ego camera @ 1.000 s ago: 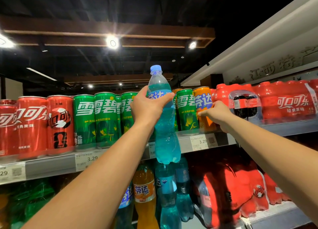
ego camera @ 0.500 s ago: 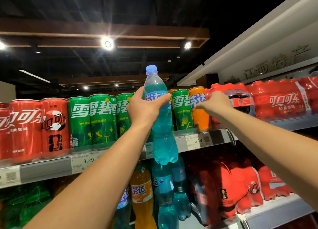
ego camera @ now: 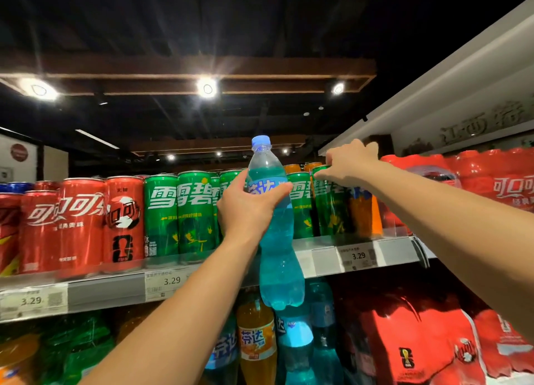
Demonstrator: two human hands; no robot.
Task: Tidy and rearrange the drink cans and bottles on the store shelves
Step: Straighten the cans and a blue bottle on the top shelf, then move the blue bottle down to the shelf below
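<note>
Blue bottle: one, clamped in left hand fingers; right hand fingers pinch one green can rim.

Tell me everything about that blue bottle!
The blue bottle is clear plastic, waisted, filled to its shoulder with bright blue drink, with a blue cap and a blue label with white characters. It is upright in the air before the can shelf, its base below the shelf edge. Only the left hand touches it, gripping round the label.

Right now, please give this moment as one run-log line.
left hand: holds blue bottle, upright | right hand: grips rightmost green can by top | phase: rearranging
</note>
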